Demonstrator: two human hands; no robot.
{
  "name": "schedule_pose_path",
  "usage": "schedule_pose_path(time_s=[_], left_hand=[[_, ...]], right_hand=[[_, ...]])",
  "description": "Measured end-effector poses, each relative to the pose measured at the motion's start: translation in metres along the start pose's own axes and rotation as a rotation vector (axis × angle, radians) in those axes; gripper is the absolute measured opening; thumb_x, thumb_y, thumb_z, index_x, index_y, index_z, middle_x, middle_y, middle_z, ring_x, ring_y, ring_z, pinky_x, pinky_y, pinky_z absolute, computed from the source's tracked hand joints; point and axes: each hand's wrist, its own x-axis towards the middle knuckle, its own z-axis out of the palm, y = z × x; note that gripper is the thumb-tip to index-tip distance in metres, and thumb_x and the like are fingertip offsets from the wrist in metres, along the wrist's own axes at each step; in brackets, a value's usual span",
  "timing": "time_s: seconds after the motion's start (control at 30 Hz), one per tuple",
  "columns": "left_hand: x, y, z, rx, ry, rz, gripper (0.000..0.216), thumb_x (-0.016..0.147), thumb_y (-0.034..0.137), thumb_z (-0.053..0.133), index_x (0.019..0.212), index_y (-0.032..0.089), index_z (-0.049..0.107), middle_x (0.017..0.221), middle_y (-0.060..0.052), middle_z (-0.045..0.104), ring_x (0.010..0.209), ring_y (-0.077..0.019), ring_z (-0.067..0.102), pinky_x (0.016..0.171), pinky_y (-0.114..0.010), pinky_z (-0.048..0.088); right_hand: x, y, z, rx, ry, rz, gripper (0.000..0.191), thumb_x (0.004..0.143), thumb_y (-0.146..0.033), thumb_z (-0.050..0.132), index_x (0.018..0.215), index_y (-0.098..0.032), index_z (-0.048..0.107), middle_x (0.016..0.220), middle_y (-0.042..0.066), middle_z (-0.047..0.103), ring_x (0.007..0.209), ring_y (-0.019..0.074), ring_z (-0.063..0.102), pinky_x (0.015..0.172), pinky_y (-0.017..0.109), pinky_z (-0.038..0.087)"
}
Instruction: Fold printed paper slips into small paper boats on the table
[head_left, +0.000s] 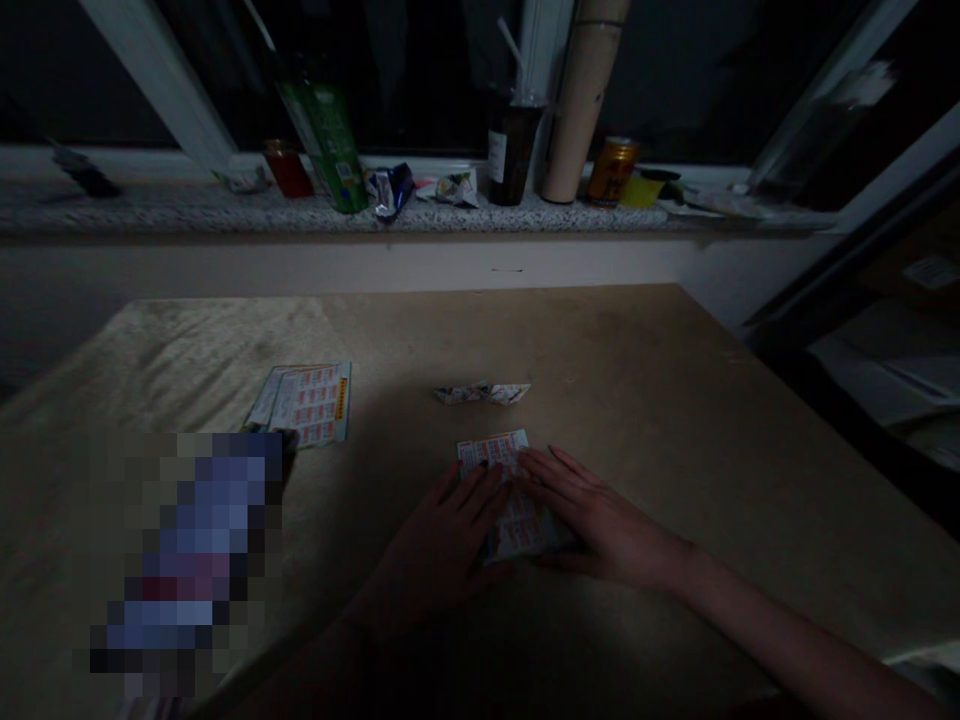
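Note:
A small printed paper sheet [525, 535] with rows of red and blue print lies on the table in front of me. My left hand [450, 525] rests flat over its left side, fingers stretched out. From the right, my right hand [604, 510] lies across the sheet's other side, its fingers extended and pointing toward the left hand. Both hands are open and partly hide the paper. Just beyond the sheet, two small folded paper boats [511, 393] sit side by side.
More printed sheets [319, 400] lie overlapping at the left, near a blurred-out bluish patch [210, 530]. Behind the table [637, 350], a speckled windowsill [427, 217] carries a green bottle [330, 145], a dark cup with a straw [510, 150], a cardboard tube [581, 110] and an orange can [613, 172].

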Motion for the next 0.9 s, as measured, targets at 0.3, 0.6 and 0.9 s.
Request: schedule_pose_path(time_s=[0.3,0.6,0.9], left_hand=[[0.0,-0.005,0.001,-0.043,0.003,-0.023,0.069,0.082,0.053,0.053,0.139,0.018,0.034,0.143,-0.009,0.037,0.132,-0.0308,0.028,0.108,-0.046,0.024],[0.004,-0.006,-0.006,-0.03,-0.011,-0.114,0.05,0.09,0.042,0.044,0.132,0.014,0.044,0.136,-0.01,0.048,0.123,-0.0251,0.045,0.101,-0.04,0.037],[-0.004,0.004,-0.007,0.111,0.232,0.063,0.074,0.09,0.054,0.039,0.146,0.016,0.009,0.148,-0.013,0.026,0.136,-0.03,0.019,0.108,-0.045,0.023]], right_hand=[[0.023,0.011,-0.006,0.028,-0.091,-0.093,0.103,0.064,-0.054,0.068,0.145,-0.013,0.018,0.151,0.015,0.016,0.138,0.0273,0.013,0.113,0.046,0.0],[0.022,0.012,-0.004,0.043,-0.053,-0.093,0.091,0.072,-0.053,0.064,0.143,-0.014,0.023,0.149,0.015,0.022,0.138,0.0257,0.017,0.113,0.046,0.002],[0.027,0.014,-0.004,0.184,0.075,0.006,0.047,0.087,-0.029,0.054,0.132,-0.021,0.045,0.138,0.009,0.045,0.129,0.0197,0.038,0.111,0.045,0.017]])
